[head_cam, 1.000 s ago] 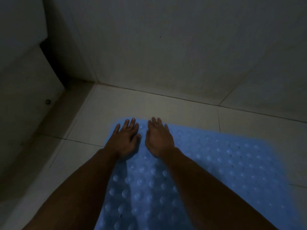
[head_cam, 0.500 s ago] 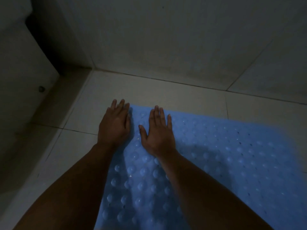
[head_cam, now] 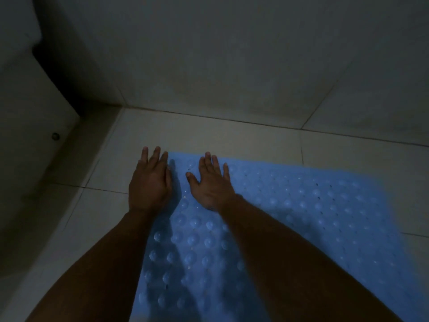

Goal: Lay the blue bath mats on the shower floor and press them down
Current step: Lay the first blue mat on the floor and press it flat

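Looking down from the head cam: blue bath mat (head_cam: 290,217) lies flat on the tiled shower floor (head_cam: 209,135), near the wall. Left hand (head_cam: 149,184) sits flat-fingered along its left edge, right hand (head_cam: 210,184) splayed flat on top, neither gripping anything.

A dim home bathroom, a shower corner by the look of it. Pale tiled floor (head_cam: 204,138) with grout lines meets a tiled wall (head_cam: 232,66) at 12 o'clock. A blue mat (head_cam: 313,205) studded with suction cups lies flat on the tiles toward 4 o'clock.
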The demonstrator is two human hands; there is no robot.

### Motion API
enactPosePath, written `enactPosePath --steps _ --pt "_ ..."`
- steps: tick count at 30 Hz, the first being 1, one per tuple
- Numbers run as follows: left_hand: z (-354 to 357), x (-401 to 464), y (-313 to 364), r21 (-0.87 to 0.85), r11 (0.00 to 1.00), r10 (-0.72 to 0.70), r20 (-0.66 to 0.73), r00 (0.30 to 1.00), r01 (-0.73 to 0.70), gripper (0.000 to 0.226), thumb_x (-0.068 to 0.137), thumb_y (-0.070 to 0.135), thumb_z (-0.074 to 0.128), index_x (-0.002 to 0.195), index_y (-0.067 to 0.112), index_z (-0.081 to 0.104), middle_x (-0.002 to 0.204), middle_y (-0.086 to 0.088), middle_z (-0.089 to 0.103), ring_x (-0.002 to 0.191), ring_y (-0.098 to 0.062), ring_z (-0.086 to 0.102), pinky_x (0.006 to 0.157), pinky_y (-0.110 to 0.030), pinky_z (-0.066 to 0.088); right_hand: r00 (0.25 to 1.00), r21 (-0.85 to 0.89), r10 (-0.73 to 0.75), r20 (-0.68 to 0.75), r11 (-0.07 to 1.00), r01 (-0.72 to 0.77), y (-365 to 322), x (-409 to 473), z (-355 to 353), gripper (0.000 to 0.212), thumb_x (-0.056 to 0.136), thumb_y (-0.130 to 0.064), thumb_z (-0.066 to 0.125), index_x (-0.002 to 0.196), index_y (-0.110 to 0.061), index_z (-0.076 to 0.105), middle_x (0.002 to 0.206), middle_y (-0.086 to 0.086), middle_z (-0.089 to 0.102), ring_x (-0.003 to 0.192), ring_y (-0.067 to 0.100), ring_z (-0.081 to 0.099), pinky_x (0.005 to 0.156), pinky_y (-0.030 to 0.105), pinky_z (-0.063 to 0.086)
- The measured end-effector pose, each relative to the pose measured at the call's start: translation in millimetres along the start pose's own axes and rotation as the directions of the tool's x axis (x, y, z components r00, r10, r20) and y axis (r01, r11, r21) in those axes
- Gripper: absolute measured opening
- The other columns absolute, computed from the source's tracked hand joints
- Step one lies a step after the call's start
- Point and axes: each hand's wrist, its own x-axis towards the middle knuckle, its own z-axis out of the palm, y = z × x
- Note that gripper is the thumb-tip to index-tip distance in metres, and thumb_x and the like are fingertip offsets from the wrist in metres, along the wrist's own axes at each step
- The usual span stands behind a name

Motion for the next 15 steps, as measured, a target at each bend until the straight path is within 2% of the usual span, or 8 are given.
enactPosePath --steps 1,3,5,6,8,10,13,15 --pt "-4 -1 5 0.016 1.0 0.004 -0.022 1.0 -0.003 0.057 0.105 0.038 0.026 0.151 0.009 0.045 0.161 -0.012 0.038 0.156 -0.032 0.018 0.12 -0.054 0.032 0.993 0.043 0.026 0.112 0.999 -0.031 -3 9 -18 0.076 0.102 -0.058 0.02 0.16 -0.011 0.008 0.168 0.004 -0.007 0.155 0.021 -0.006 0.125 0.045 -0.002" --pt "-16 -4 26 0.014 1.0 -0.013 -0.065 0.998 0.014 0.051 0.108 0.032 0.033 0.15 0.008 0.046 0.16 -0.013 0.04 0.155 -0.033 0.019 0.122 -0.053 0.03 0.975 0.214 0.095 0.202 0.967 -0.139 -10 16 -71 0.055 0.106 -0.038 0.035 0.147 -0.002 0.041 0.159 0.018 0.032 0.146 0.03 0.034 0.113 0.036 0.029" --pt "-17 -6 48 -0.003 1.0 -0.016 -0.077 0.997 0.016 0.049 0.108 0.03 0.037 0.15 0.008 0.047 0.16 -0.014 0.04 0.155 -0.035 0.02 0.123 -0.053 0.027 0.988 0.364 0.155 -0.022 0.921 -0.136 -11 16 -117 0.031 0.102 -0.016 0.041 0.112 0.001 0.065 0.129 0.025 0.061 0.121 0.034 0.058 0.089 0.031 0.043" --pt "-13 -5 59 -0.007 1.0 0.012 -0.07 0.997 -0.013 0.049 0.107 0.029 0.038 0.15 0.008 0.047 0.16 -0.014 0.039 0.154 -0.036 0.021 0.124 -0.053 0.025 0.979 0.366 0.163 -0.125 0.924 -0.107 -6 14 -135 0.025 0.099 -0.013 0.043 0.095 -0.004 0.066 0.118 0.026 0.066 0.112 0.035 0.063 0.08 0.028 0.041" --pt "1 -3 83 -0.013 0.996 0.087 -0.005 0.996 -0.087 0.054 0.106 0.032 0.032 0.152 0.008 0.043 0.163 -0.015 0.035 0.155 -0.037 0.018 0.124 -0.052 0.021 0.955 0.359 0.141 -0.262 0.932 -0.039 17 -1 -149 0.025 0.097 -0.015 0.046 0.079 -0.01 0.062 0.105 0.026 0.07 0.102 0.036 0.066 0.075 0.024 0.037" --pt "21 -4 108 -0.005 0.987 0.161 0.114 0.98 -0.162 0.063 0.102 0.038 0.023 0.158 0.011 0.033 0.168 -0.013 0.024 0.157 -0.035 0.01 0.126 -0.051 0.014 0.951 0.314 0.136 -0.279 0.948 -0.043 42 -17 -140 0.027 0.097 -0.016 0.046 0.077 -0.01 0.063 0.103 0.023 0.071 0.1 0.036 0.066 0.076 0.025 0.041" --pt "64 -10 143 0.026 0.967 0.241 0.237 0.941 -0.254 0.071 0.103 0.054 0.015 0.163 0.015 0.013 0.172 -0.009 0.003 0.158 -0.031 -0.009 0.127 -0.053 -0.001 0.931 0.284 0.16 -0.328 0.957 -0.064 84 -37 -115 0.034 0.103 -0.024 0.042 0.103 -0.009 0.073 0.117 0.016 0.071 0.11 0.035 0.064 0.091 0.032 0.047" --pt "85 -15 151 0.105 0.957 0.238 0.253 0.938 -0.272 0.083 0.098 0.069 0.008 0.164 0.018 0.002 0.171 -0.006 -0.008 0.156 -0.027 -0.018 0.125 -0.057 -0.007 0.905 0.269 0.169 -0.39 0.961 -0.063 105 -52 -106 0.043 0.105 -0.037 0.038 0.111 -0.012 0.071 0.117 0.012 0.071 0.112 0.033 0.063 0.093 0.033 0.046"
